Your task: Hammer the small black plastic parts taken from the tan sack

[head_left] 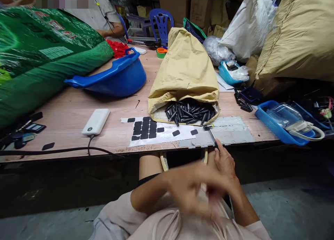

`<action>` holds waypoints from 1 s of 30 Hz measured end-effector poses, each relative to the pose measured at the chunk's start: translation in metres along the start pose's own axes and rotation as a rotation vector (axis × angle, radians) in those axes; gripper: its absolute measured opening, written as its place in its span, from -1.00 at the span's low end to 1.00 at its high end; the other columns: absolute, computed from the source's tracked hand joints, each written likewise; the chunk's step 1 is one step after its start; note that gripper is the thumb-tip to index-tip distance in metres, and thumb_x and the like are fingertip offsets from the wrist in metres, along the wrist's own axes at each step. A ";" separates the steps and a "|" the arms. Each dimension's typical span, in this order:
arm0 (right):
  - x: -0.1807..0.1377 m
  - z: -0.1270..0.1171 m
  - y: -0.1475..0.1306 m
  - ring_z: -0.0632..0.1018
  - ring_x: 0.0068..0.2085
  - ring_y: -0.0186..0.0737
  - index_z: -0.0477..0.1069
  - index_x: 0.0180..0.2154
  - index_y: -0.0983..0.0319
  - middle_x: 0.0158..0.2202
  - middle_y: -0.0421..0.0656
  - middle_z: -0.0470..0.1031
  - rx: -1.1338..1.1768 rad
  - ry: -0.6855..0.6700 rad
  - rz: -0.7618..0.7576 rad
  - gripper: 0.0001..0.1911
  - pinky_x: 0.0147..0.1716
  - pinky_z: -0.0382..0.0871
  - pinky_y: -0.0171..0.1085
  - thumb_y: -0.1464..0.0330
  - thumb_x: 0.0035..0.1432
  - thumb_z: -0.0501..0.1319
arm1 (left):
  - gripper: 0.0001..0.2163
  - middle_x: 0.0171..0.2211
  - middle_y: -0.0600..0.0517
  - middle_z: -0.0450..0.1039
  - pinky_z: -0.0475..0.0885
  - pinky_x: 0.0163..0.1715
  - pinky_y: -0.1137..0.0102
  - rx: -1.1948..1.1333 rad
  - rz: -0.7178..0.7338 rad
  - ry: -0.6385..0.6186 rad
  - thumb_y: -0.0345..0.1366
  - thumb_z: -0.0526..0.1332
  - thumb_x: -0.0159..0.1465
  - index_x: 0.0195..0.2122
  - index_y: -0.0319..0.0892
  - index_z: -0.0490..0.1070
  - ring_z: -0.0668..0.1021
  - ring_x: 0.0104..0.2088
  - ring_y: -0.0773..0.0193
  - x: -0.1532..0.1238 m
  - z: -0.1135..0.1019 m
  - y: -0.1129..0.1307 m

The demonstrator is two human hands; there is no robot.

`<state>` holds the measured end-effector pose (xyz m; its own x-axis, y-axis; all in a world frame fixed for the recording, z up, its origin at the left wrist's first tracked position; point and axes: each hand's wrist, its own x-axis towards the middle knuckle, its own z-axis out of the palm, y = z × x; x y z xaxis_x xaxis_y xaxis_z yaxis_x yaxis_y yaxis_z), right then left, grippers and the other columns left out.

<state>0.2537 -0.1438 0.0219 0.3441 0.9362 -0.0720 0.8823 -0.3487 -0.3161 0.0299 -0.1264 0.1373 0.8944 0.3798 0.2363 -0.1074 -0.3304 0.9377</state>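
Observation:
My right hand (225,163) is at the table's front edge, its fingers wrapped round the handle of a small hammer (213,135). The hammer's head rests over a grey board (232,132). My left hand (193,188) is smeared by motion above my lap, crossing in front of my right forearm; whether it holds anything I cannot tell. Beyond the hammer, many black pen-like tubes (186,111) lie in the mouth of a tan sack (186,66). Left of the hammer, several black rounded squares (145,127) sit on a white sheet (167,137), a few of them apart from the rest.
A white power bank (96,121) with a cable stands on the left. Behind it are a blue basin (122,76) and a big green sack (52,48). A blue tray (276,125) is at the right. Across the table sits another person (104,14).

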 end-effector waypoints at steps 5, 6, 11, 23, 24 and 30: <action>0.000 0.001 0.000 0.59 -0.19 -0.22 0.26 0.42 -0.06 0.01 -0.13 0.61 0.021 -0.013 -0.001 -0.43 -0.29 0.34 -0.32 0.33 0.44 0.08 | -0.89 -0.30 -0.02 0.53 0.47 -0.04 0.20 0.574 -0.541 0.941 -0.30 0.29 0.32 -0.15 -0.11 0.56 0.55 -0.20 0.11 0.020 -0.085 -0.073; 0.000 0.001 0.000 0.60 -0.20 -0.22 0.26 0.42 -0.04 0.00 -0.12 0.61 0.032 -0.006 -0.008 -0.43 -0.29 0.34 -0.32 0.33 0.45 0.07 | -0.89 -0.27 -0.05 0.52 0.45 -0.01 0.14 0.666 -0.677 1.058 -0.31 0.30 0.31 -0.15 -0.11 0.56 0.53 -0.13 0.04 0.019 -0.098 -0.089; 0.000 0.006 0.004 0.61 -0.18 -0.16 0.30 0.41 0.02 -0.06 -0.10 0.63 0.076 0.043 -0.054 -0.44 -0.28 0.38 -0.29 0.32 0.44 0.04 | -0.80 -0.04 -0.16 0.46 0.33 0.14 0.00 0.852 -0.903 1.144 -0.21 0.39 0.27 -0.11 -0.10 0.56 0.41 0.13 -0.18 0.003 -0.130 -0.142; 0.006 0.017 0.017 0.61 0.04 -0.08 0.33 0.39 0.11 0.07 -0.02 0.59 0.245 0.076 -0.137 -0.43 0.03 0.49 -0.17 0.29 0.42 0.01 | -0.82 -0.10 -0.04 0.57 0.29 0.09 0.16 0.811 -0.553 0.812 -0.18 0.26 0.41 -0.05 -0.07 0.58 0.47 -0.01 0.04 -0.017 -0.082 -0.140; 0.007 0.020 0.020 0.60 0.07 -0.07 0.34 0.38 0.14 0.10 0.00 0.58 0.273 0.090 -0.159 -0.43 0.08 0.49 -0.14 0.28 0.41 0.00 | -0.83 -0.12 -0.04 0.58 0.29 0.09 0.17 0.795 -0.549 0.772 -0.19 0.29 0.39 -0.06 -0.07 0.59 0.47 -0.01 0.05 -0.016 -0.074 -0.141; 0.015 0.029 0.032 0.54 0.20 -0.02 0.39 0.32 0.21 0.22 0.06 0.53 0.461 0.148 -0.238 -0.37 0.23 0.44 0.00 0.11 0.32 0.15 | -0.84 -0.19 0.00 0.57 0.31 0.03 0.20 0.741 -0.616 0.743 -0.24 0.42 0.26 -0.13 -0.06 0.61 0.46 -0.05 0.05 -0.015 -0.061 -0.150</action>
<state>0.2778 -0.1400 -0.0164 0.2227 0.9589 0.1759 0.7205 -0.0404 -0.6923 0.0059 -0.0297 0.0082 0.2154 0.9692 0.1191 0.7386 -0.2415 0.6294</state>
